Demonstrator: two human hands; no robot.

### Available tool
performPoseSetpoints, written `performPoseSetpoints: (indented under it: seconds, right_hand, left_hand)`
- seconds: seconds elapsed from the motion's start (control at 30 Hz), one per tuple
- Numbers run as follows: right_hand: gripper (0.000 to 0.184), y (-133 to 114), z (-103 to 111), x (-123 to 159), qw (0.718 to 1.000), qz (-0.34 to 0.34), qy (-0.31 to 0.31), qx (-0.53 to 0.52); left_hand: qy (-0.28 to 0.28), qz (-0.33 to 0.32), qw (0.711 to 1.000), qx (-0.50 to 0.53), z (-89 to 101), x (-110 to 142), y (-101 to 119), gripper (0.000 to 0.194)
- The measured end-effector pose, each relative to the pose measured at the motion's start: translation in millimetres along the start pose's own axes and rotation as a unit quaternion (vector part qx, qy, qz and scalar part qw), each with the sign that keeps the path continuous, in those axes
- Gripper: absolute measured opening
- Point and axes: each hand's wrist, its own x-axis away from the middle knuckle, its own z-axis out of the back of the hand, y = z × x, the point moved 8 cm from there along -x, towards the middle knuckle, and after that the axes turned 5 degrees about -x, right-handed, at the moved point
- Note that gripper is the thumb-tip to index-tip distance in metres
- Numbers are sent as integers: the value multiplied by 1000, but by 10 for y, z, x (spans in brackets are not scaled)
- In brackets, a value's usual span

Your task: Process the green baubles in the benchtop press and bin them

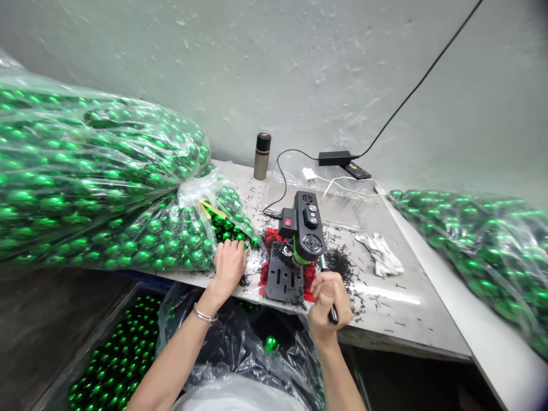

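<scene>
My left hand, a metal bangle on its wrist, is at the mouth of a clear bag of shiny green balls. Its fingers are curled and close together; their tips are hidden, with green balls just beyond. My right hand is wrapped round the black-tipped lever handle of a small black bench machine with a slotted base plate. One green ball shows below the table edge, over a dark plastic-lined container.
Black slivers and red bits litter the table around the machine. Behind it are a flask, a power adapter and cables. White gloves lie right. Bagged green balls flank the right; a bin of balls stands lower left.
</scene>
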Motion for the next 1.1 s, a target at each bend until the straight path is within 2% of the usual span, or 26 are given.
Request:
performPoseSetpoints:
  seconds: [0.1, 0.2, 0.27, 0.33, 0.4, 0.47, 0.53, 0.63, 0.73, 0.83, 1.1]
  right_hand:
    - [33, -3, -4, -11, 1000, -6, -11, -5]
    - [33, -5, -8, -4, 1000, -5, -18, -5]
    - [33, 1, -9, 9, 1000, -2, -18, -3]
    - [33, 7, -12, 22, 1000, 2, -16, -3]
    - [33, 10, -12, 31, 1000, 6, -12, -3]
    - [33, 12, -14, 34, 1000, 6, -10, -1]
    - [33, 12, -16, 32, 1000, 4, -9, 2]
    - [32, 6, -10, 31, 1000, 7, -9, 0]
    - [31, 21, -12, 43, 1000, 2, -16, 2]
    - [30, 33, -14, 62, 1000, 0, -23, 5]
    - [28, 16, -13, 68, 1000, 8, -23, 10]
  left_hand:
    - [-65, 0, 998, -15, -227, -83, -1, 14]
    - [-86, 21, 996, 18, -283, -75, 18, 22]
    - [-91, 49, 990, 92, -235, -71, 2, 31]
    - [-102, 96, 967, 215, -175, -64, -46, 36]
    - [-125, 158, 907, 371, -160, -27, -85, 42]
    - [-148, 221, 817, 512, -185, 48, -77, 49]
    - [-164, 272, 724, 613, -230, 149, -25, 54]
    - [-180, 332, 610, 696, -323, 306, 87, 54]
    - [-191, 366, 540, 733, -415, 414, 198, 56]
    - [-194, 383, 517, 741, -496, 474, 275, 54]
    - [-210, 350, 553, 727, -605, 520, 432, 47]
